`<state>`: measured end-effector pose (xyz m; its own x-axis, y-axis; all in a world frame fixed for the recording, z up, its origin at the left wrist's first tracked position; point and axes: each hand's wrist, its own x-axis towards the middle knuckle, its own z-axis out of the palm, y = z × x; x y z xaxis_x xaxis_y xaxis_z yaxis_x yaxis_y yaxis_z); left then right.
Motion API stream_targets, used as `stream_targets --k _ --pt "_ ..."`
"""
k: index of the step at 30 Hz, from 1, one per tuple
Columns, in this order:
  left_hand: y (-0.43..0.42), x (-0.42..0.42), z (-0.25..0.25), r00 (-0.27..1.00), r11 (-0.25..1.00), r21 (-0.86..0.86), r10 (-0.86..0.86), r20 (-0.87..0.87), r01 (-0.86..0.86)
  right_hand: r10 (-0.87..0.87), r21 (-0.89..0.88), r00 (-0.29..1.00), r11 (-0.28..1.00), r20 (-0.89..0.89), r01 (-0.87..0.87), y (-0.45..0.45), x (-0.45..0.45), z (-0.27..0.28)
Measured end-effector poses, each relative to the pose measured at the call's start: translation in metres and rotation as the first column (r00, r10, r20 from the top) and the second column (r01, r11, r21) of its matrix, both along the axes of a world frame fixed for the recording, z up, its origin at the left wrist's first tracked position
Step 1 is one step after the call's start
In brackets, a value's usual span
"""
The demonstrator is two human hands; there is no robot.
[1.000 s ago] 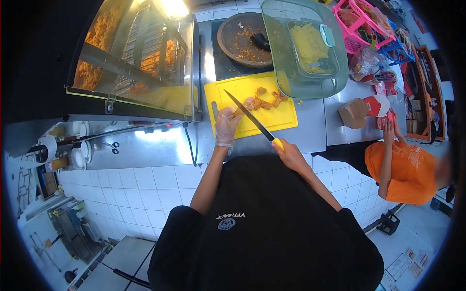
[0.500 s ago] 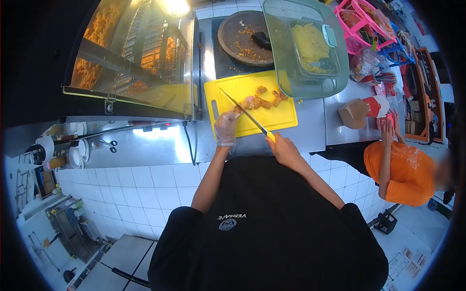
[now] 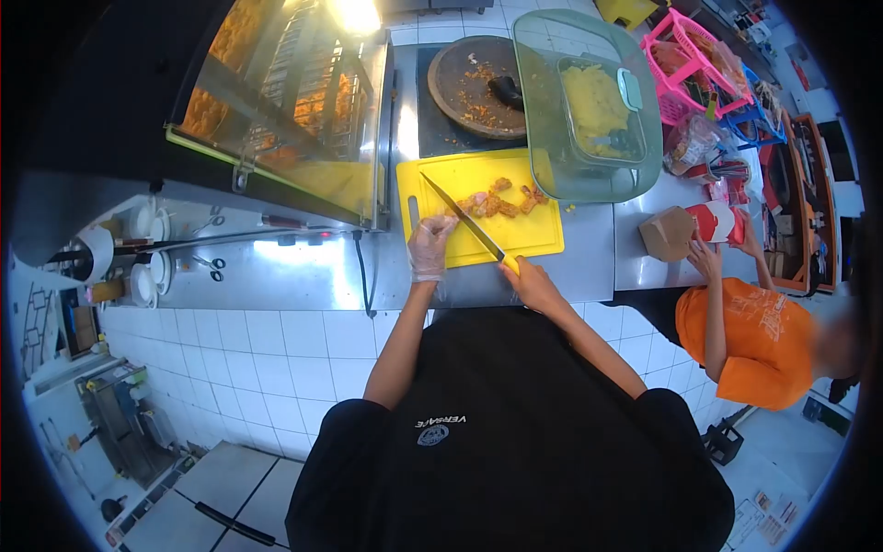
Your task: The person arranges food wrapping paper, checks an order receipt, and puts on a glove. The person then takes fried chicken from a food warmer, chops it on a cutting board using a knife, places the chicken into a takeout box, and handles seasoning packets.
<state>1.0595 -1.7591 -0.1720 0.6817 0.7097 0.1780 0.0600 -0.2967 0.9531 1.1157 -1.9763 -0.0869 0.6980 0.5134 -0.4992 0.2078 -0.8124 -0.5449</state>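
Observation:
My right hand (image 3: 536, 283) is closed around the yellow handle of a knife (image 3: 478, 234). Its long blade slants up and left across the yellow cutting board (image 3: 543, 237). My left hand (image 3: 430, 247), in a clear plastic glove, has its fingers curled in at the left end of the cooked chicken (image 3: 486, 204) and steadies it beside the blade. The chicken lies in a row of browned chunks, with smaller cut bits above and to the right. What the left fingertips grip is partly hidden by the glove.
Behind the board sit a stone mortar (image 3: 460, 90) with a dark pestle and a green tub (image 3: 547, 175) holding a box of yellow food. A glass-fronted warmer (image 3: 303, 166) stands left. A person in orange (image 3: 754, 331) handles a red-and-white carton (image 3: 713, 224). Scissors (image 3: 213, 265) lie left.
The view has shifted slightly. The knife stays across the board, and my left hand stays at the chicken. The other person's hands have moved with the red-and-white carton, now tilted differently.

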Motion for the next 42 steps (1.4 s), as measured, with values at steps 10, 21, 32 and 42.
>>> stream_targets --k 10,21,32,42 --pt "-0.031 0.007 0.022 0.994 0.986 -0.163 0.017 -0.109 -0.034 -0.126 0.219 0.992 0.968 0.009 0.121 -0.064 -0.031 0.016" --pt "-0.009 -0.140 0.066 0.863 0.956 -0.216 0.065 -0.500 -0.197 -0.204 0.185 0.975 0.958 -0.089 0.218 -0.083 -0.080 0.014" --pt "0.258 -0.245 0.152 0.717 0.717 -0.002 0.697 -0.015 -0.697 -0.528 0.213 0.848 0.835 0.049 0.508 -0.066 -0.165 -0.037" --pt "0.602 -0.288 0.287 0.572 0.388 0.422 0.599 0.561 -0.819 -0.693 0.287 0.672 0.721 0.262 0.631 0.068 -0.248 -0.021"
